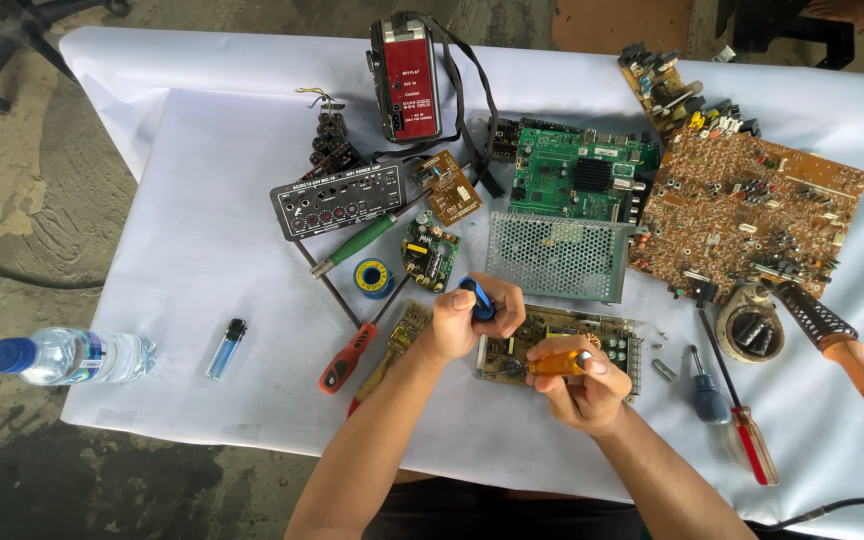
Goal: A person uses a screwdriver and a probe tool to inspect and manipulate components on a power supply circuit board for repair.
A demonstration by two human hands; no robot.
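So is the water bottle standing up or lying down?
Lying down: the water bottle rests on its side at the cloth's left edge, blue cap pointing left.

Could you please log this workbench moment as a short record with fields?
Surface: table under a white cloth
Left hand: closed round a blue-handled tool
Right hand: gripping an amber-handled screwdriver
Under the hands: yellowish circuit board
Behind it: perforated metal case, green circuit board
Left edge: water bottle, blue lighter
Right edge: soldering iron

Our left hand point(464, 318) is curled closed, forearm angled inward; our right hand point(580, 382) is clenched, knuckles upward.
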